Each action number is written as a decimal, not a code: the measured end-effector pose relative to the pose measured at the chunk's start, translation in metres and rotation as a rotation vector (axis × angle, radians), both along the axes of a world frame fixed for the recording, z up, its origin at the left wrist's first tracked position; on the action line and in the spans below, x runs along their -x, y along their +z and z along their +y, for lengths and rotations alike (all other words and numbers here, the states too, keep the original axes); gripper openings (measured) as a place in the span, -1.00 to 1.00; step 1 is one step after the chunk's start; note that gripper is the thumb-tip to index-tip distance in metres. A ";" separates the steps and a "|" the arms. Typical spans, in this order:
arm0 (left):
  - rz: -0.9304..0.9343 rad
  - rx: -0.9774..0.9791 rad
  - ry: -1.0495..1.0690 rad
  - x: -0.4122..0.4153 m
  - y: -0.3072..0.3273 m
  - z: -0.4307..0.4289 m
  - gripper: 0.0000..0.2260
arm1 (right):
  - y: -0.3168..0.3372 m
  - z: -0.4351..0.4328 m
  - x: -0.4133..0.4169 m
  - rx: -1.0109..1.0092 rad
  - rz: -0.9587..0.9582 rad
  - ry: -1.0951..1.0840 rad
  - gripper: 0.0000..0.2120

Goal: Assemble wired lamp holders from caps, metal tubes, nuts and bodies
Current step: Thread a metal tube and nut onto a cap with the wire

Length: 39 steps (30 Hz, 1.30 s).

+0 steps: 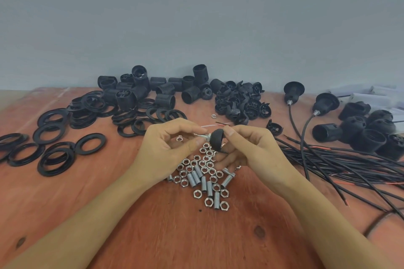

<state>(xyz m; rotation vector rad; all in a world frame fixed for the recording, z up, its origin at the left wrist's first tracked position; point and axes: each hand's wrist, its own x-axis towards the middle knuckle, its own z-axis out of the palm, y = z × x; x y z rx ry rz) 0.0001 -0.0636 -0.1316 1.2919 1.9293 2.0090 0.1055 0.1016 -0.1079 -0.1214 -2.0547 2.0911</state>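
Right hand [251, 148] grips matte black domed cap [217, 138] just above pile of shiny hex nuts and threaded tubes [205, 179]. Ribbed metal tube [202, 136] protrudes from cap; left hand [168, 144] pinches its free end. Behind pile: ribbed black bodies [153, 89]. Left of pile: flat rings [59, 137]. Right: smooth black cables [341, 164]. Hands hide pile's far edge.

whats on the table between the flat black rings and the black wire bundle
Head view: a heap of hex nuts and threaded metal tubes. Over it the right hand holds a black cap; the left hand pinches the tube in it.
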 end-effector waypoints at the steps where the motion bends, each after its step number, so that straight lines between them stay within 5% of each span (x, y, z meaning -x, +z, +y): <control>1: -0.006 -0.012 -0.011 -0.001 0.000 0.000 -0.88 | -0.002 -0.001 0.001 -0.017 -0.010 -0.008 -0.71; 9: 0.009 -0.031 0.031 0.000 0.003 0.001 -0.88 | -0.011 -0.006 0.003 -0.114 -0.002 -0.023 -0.60; 14: 0.044 0.022 0.062 0.002 -0.001 -0.001 -0.90 | -0.011 -0.005 0.004 -0.080 0.017 -0.105 -0.82; 24: 0.078 0.116 0.130 0.004 -0.002 -0.001 -0.90 | -0.011 0.001 0.001 -0.165 0.053 -0.063 -0.54; 30: 0.130 0.094 0.080 0.005 -0.001 -0.002 -0.89 | -0.010 -0.002 0.001 -0.151 0.045 -0.032 -0.78; 35: 0.114 0.046 -0.008 -0.002 -0.001 0.001 -0.85 | -0.011 -0.003 0.002 -0.218 -0.126 -0.057 -0.25; 39: 0.061 0.015 -0.028 -0.004 -0.001 0.002 -0.87 | -0.016 -0.007 0.005 -0.204 -0.115 -0.093 -0.30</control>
